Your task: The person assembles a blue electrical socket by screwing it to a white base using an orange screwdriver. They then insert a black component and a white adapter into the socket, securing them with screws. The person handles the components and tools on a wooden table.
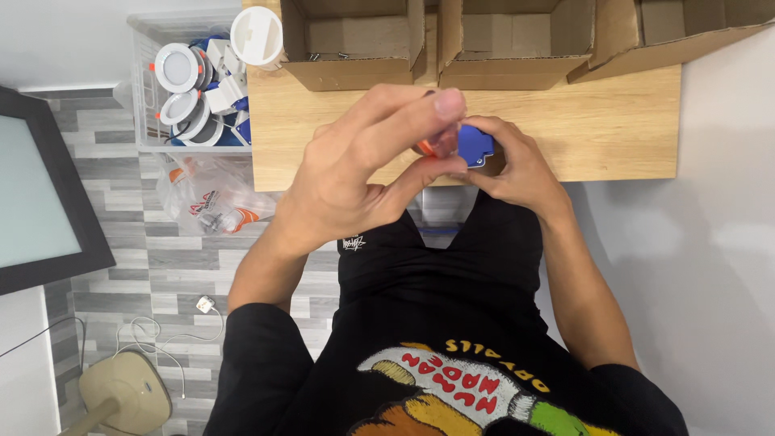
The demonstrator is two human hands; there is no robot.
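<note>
My left hand (367,165) is raised close to the camera, with thumb and fingers pinched around a small part that has an orange bit (425,148) showing; the hand hides most of it. My right hand (517,165) meets it from the right and holds a small blue plastic piece (475,145). Both hands hover above the near edge of a light wooden table (597,121), touching each other at the fingertips. I cannot tell whether the orange bit and the blue piece are one object.
Three open cardboard boxes (355,44) (517,44) (686,32) stand along the table's back. A clear bin (145,97) of round white lamp fittings sits left of the table, with a plastic bag (211,198) of parts below it. A dark-framed panel (48,186) lies far left.
</note>
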